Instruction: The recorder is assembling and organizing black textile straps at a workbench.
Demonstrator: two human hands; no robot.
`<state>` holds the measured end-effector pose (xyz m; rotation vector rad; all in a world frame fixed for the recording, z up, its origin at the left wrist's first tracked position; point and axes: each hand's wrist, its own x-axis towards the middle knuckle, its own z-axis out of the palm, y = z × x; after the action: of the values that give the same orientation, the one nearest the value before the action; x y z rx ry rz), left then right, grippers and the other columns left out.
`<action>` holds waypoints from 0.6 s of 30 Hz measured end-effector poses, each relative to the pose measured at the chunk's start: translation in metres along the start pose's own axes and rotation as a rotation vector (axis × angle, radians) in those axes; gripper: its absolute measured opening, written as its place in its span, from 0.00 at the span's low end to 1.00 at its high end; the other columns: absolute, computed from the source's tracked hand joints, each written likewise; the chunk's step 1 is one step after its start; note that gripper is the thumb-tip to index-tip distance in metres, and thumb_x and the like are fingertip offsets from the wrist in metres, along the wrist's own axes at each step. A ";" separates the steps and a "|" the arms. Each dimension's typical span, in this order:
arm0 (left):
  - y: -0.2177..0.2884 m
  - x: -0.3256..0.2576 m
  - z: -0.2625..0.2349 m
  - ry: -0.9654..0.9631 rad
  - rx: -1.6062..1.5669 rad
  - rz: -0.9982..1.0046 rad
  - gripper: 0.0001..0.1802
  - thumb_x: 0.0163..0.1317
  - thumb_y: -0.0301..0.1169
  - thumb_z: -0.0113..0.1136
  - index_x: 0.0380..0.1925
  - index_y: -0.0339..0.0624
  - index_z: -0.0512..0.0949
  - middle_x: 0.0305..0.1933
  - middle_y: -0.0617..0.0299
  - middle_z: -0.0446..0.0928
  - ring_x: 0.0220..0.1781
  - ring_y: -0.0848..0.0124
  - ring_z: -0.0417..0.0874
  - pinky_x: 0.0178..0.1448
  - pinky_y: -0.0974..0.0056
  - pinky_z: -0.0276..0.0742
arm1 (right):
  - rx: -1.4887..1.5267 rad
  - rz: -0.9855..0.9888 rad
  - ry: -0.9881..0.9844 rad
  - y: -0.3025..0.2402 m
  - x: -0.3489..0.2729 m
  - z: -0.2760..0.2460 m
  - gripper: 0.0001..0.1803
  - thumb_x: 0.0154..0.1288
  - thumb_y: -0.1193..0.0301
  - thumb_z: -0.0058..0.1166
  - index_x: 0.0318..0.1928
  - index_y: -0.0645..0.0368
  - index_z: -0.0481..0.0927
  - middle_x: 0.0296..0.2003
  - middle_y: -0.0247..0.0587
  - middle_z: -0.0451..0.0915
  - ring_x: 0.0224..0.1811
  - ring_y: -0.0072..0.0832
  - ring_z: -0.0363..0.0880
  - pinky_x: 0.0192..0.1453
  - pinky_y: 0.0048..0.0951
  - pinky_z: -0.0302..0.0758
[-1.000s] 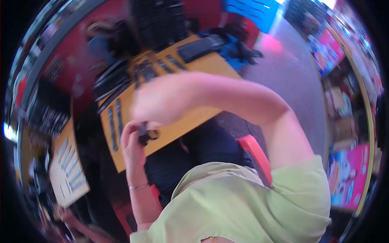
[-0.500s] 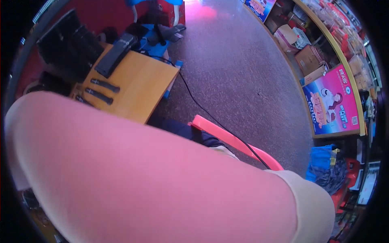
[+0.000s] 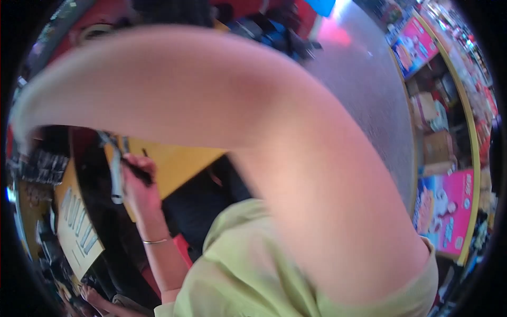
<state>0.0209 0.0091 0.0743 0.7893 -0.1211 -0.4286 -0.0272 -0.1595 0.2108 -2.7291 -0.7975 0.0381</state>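
Note:
My right arm is raised across the whole view, bent at the elbow and smeared by motion. Its hand lies at the far left rim, too blurred to show the fingers. Below it, my left hand, with a thin bracelet at the wrist, is closed on a slim black thing whose kind I cannot make out. Right beside that hand is a pale grey strap-like piece; whether the hand grips it too is unclear. The hand is over the edge of a yellow-brown wooden table, partly hidden by my arm.
At lower left, a second wooden tabletop bears several grey strips in a row. Another person's hand is near it. A glass-fronted counter with cartons and a pink-and-blue poster lines the right side.
The view has swung to the left. My right arm has shifted up and now shows its bent elbow. My left hand, unseen before, has come into view holding the black thing.

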 end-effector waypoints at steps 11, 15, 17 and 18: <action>-0.016 -0.044 -0.010 -0.041 0.296 -0.031 0.04 0.71 0.32 0.44 0.42 0.47 0.67 0.38 0.65 0.72 0.40 0.78 0.78 0.36 0.71 0.76 | 0.159 -0.163 0.388 -0.007 -0.016 0.079 0.38 0.35 0.62 0.73 0.53 0.44 0.75 0.46 0.35 0.71 0.36 0.34 0.79 0.37 0.33 0.77; -0.033 -0.033 -0.011 0.105 0.448 0.086 0.12 0.75 0.40 0.38 0.36 0.45 0.64 0.23 0.69 0.65 0.14 0.82 0.64 0.15 0.76 0.57 | 0.218 -0.099 0.448 -0.002 -0.008 0.115 0.35 0.35 0.69 0.72 0.51 0.43 0.78 0.45 0.32 0.72 0.34 0.30 0.79 0.36 0.31 0.77; -0.022 -0.031 -0.008 0.144 0.392 0.057 0.13 0.75 0.41 0.37 0.35 0.46 0.64 0.21 0.71 0.63 0.15 0.84 0.60 0.15 0.76 0.53 | 0.301 -0.084 0.421 -0.002 0.002 0.116 0.31 0.34 0.73 0.71 0.47 0.44 0.81 0.45 0.33 0.73 0.33 0.31 0.79 0.36 0.30 0.78; -0.016 -0.030 -0.007 0.163 0.335 -0.011 0.13 0.75 0.41 0.37 0.35 0.45 0.65 0.20 0.71 0.62 0.15 0.84 0.60 0.15 0.76 0.53 | 0.370 -0.101 0.460 0.000 0.007 0.117 0.28 0.38 0.75 0.70 0.46 0.47 0.82 0.43 0.34 0.76 0.34 0.29 0.80 0.37 0.29 0.78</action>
<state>-0.0096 0.0164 0.0590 1.1514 -0.0365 -0.3566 -0.0337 -0.1239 0.0988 -2.2210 -0.7065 -0.4068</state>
